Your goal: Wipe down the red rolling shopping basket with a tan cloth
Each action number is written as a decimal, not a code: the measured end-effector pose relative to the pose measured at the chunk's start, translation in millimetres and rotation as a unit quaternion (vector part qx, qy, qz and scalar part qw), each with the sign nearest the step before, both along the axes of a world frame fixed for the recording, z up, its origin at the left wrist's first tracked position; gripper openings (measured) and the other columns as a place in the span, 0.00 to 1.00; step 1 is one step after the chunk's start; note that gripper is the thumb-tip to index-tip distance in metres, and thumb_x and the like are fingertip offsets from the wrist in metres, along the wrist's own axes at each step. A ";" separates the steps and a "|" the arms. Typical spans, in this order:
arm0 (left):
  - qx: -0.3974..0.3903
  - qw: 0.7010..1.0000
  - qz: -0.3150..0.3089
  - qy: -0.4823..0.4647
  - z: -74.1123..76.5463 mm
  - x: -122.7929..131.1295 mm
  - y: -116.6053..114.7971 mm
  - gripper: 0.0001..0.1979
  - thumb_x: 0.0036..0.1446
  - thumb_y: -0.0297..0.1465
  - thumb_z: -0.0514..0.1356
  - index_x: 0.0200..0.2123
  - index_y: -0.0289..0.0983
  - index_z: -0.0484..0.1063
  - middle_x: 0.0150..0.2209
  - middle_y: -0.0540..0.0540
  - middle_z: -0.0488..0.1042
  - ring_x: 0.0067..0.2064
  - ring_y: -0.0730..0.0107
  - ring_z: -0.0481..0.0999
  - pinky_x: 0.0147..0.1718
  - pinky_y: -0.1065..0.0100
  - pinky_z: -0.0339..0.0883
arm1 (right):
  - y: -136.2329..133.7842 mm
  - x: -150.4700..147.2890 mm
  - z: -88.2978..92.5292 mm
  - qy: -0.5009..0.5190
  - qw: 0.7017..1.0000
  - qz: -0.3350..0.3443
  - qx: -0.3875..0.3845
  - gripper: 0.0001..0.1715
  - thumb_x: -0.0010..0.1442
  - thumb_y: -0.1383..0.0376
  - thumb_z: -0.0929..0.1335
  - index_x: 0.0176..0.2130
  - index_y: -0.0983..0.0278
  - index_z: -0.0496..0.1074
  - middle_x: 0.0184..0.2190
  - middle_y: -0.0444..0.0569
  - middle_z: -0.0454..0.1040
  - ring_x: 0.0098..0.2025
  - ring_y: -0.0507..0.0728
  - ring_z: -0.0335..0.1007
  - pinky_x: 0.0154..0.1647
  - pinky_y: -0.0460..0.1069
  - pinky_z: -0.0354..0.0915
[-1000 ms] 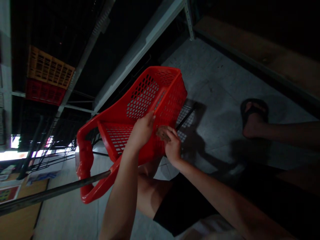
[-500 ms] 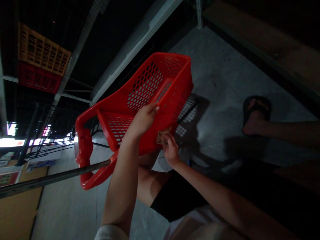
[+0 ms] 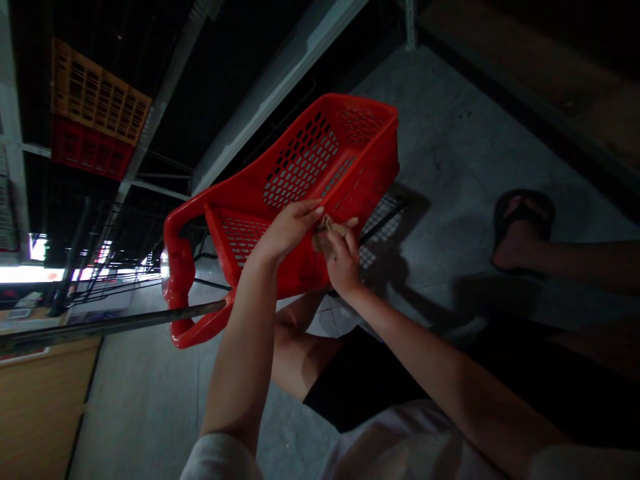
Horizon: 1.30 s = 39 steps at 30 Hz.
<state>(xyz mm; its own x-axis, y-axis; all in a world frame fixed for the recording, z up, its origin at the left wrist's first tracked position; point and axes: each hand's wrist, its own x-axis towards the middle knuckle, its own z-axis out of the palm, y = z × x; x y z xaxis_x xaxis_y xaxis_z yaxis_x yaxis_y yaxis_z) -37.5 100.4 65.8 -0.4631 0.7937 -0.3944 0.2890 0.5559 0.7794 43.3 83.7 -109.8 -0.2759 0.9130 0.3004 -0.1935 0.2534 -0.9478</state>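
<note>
A red plastic shopping basket (image 3: 310,167) with perforated walls is tipped on its side in front of me, above the grey floor. My left hand (image 3: 287,230) grips the basket's near rim, fingers curled over the edge. My right hand (image 3: 340,257) presses a small brownish rag or pad (image 3: 327,233) against the basket's outer wall, just beside my left fingers. A dark metal rod (image 3: 110,327) runs from the left into the basket's handle end. My bare knee and dark shorts sit below the basket.
An orange crate (image 3: 97,100) stacked on a red crate (image 3: 87,150) sits on dark shelving at the left. A grey metal shelf beam (image 3: 280,93) runs behind the basket. My foot in a black sandal (image 3: 523,223) rests on the floor at the right. A wooden shelf board (image 3: 545,73) lies at the upper right.
The basket has risen and shifted right in view. My right hand with the brown pad moved up along the basket wall, closer to my left fingers. My left hand kept its grip on the rim.
</note>
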 end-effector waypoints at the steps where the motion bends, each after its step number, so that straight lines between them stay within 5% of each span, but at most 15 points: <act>1: -0.005 1.000 0.006 0.008 1.2 0.8 0.0 0.13 0.65 0.31 0.62 0.48 0.32 0.82 0.41 0.43 0.84 0.48 0.64 0.80 0.57 0.59 0.70 | -16.4 7.2 -16.6 -0.016 0.999 0.040 0.006 0.18 0.67 0.72 0.65 0.48 0.55 0.79 0.52 0.52 0.76 0.60 0.59 0.74 0.66 0.58 0.70; 4: -0.012 1.000 0.015 0.012 6.0 2.7 -0.8 0.14 0.66 0.31 0.61 0.51 0.33 0.81 0.44 0.43 0.84 0.51 0.63 0.80 0.60 0.57 0.69 | -62.3 31.9 -64.3 -0.038 0.991 0.125 0.000 0.13 0.63 0.71 0.69 0.43 0.57 0.81 0.46 0.52 0.78 0.51 0.60 0.79 0.56 0.55 0.76; 7: -0.012 1.000 0.017 0.001 9.4 3.8 -1.8 0.14 0.66 0.31 0.61 0.51 0.34 0.82 0.45 0.43 0.85 0.51 0.62 0.80 0.59 0.57 0.70 | -78.8 44.2 -78.6 -0.051 0.992 0.118 -0.020 0.15 0.59 0.74 0.67 0.40 0.58 0.80 0.40 0.51 0.79 0.44 0.59 0.79 0.49 0.54 0.78; 9: -0.013 1.000 0.014 -0.005 9.6 4.1 -2.3 0.14 0.66 0.32 0.62 0.50 0.34 0.82 0.45 0.43 0.85 0.51 0.62 0.81 0.58 0.58 0.71 | -67.7 40.9 -60.4 -0.058 0.993 0.092 -0.040 0.19 0.59 0.76 0.65 0.43 0.58 0.79 0.42 0.52 0.78 0.47 0.59 0.78 0.51 0.55 0.77; 14: -0.001 1.000 -0.007 0.006 6.1 6.3 -2.6 0.15 0.64 0.36 0.65 0.49 0.34 0.82 0.43 0.43 0.84 0.49 0.62 0.81 0.56 0.60 0.71 | 2.1 9.5 25.7 0.017 0.999 -0.028 -0.032 0.23 0.61 0.75 0.64 0.52 0.56 0.73 0.50 0.50 0.74 0.57 0.59 0.73 0.63 0.58 0.70; 16: 0.000 1.000 -0.016 0.000 5.7 8.4 -2.6 0.16 0.63 0.38 0.66 0.48 0.34 0.82 0.42 0.44 0.84 0.48 0.61 0.81 0.54 0.60 0.72 | 16.2 1.8 38.3 0.051 0.997 -0.057 -0.013 0.24 0.62 0.73 0.65 0.55 0.55 0.71 0.51 0.50 0.73 0.58 0.58 0.71 0.66 0.59 0.68; 18: -0.002 1.000 -0.020 0.004 6.5 10.8 -3.1 0.16 0.63 0.37 0.65 0.48 0.34 0.83 0.42 0.44 0.84 0.47 0.62 0.81 0.53 0.61 0.73 | 7.9 4.4 27.2 0.045 0.998 -0.039 -0.001 0.23 0.63 0.73 0.64 0.54 0.55 0.71 0.52 0.50 0.73 0.59 0.58 0.71 0.66 0.58 0.68; 23: -0.015 0.999 -0.009 0.038 10.1 13.2 -6.1 0.17 0.64 0.37 0.64 0.51 0.35 0.83 0.43 0.43 0.85 0.51 0.60 0.80 0.58 0.58 0.71 | -63.9 35.2 -40.1 -0.030 0.992 0.125 -0.010 0.17 0.59 0.73 0.66 0.44 0.57 0.77 0.43 0.49 0.76 0.50 0.58 0.77 0.55 0.54 0.76; 26: -0.019 0.999 0.001 0.036 10.3 12.3 -8.1 0.18 0.62 0.39 0.65 0.51 0.36 0.83 0.44 0.44 0.85 0.51 0.59 0.80 0.58 0.56 0.71 | -70.7 37.3 -56.0 -0.043 0.991 0.128 -0.017 0.21 0.55 0.76 0.64 0.43 0.57 0.77 0.42 0.49 0.77 0.49 0.57 0.77 0.55 0.53 0.75; 29: -0.026 0.999 -0.003 0.028 10.7 15.2 -10.2 0.21 0.61 0.43 0.66 0.52 0.38 0.83 0.42 0.44 0.86 0.49 0.57 0.81 0.57 0.55 0.73 | -17.1 23.3 -54.7 -0.016 0.997 -0.011 -0.080 0.23 0.56 0.76 0.61 0.46 0.59 0.74 0.46 0.51 0.76 0.51 0.57 0.75 0.57 0.55 0.72; 35: -0.026 0.994 -0.029 0.102 13.2 30.6 -16.2 0.20 0.62 0.45 0.64 0.50 0.41 0.84 0.43 0.44 0.86 0.51 0.53 0.81 0.57 0.54 0.74 | 177.4 7.0 -44.7 0.023 0.937 -0.341 -0.072 0.25 0.52 0.74 0.61 0.49 0.60 0.68 0.47 0.51 0.71 0.51 0.57 0.72 0.60 0.59 0.69; 37: -0.031 0.992 -0.037 0.116 13.3 34.6 -17.0 0.19 0.63 0.44 0.62 0.50 0.41 0.83 0.46 0.44 0.86 0.52 0.53 0.81 0.58 0.55 0.73 | 205.6 6.8 -41.9 0.029 0.932 -0.358 -0.053 0.27 0.51 0.75 0.59 0.50 0.60 0.67 0.48 0.50 0.70 0.53 0.57 0.71 0.62 0.59 0.68; 39: -0.035 0.990 -0.046 0.125 13.0 37.6 -16.3 0.19 0.64 0.42 0.60 0.50 0.39 0.83 0.48 0.43 0.85 0.52 0.53 0.81 0.60 0.55 0.71 | 192.8 6.8 -41.2 0.034 0.945 -0.319 -0.060 0.29 0.52 0.75 0.59 0.52 0.59 0.66 0.49 0.51 0.70 0.54 0.56 0.71 0.63 0.59 0.67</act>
<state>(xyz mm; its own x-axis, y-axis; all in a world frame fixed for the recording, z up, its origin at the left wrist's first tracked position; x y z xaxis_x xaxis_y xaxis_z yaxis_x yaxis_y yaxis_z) 0.1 84.1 78.8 -0.4806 0.8118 -0.3316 0.5199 0.5683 0.6378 50.0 276.5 -151.0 0.3579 0.9158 0.1822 -0.0986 0.2311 -0.9679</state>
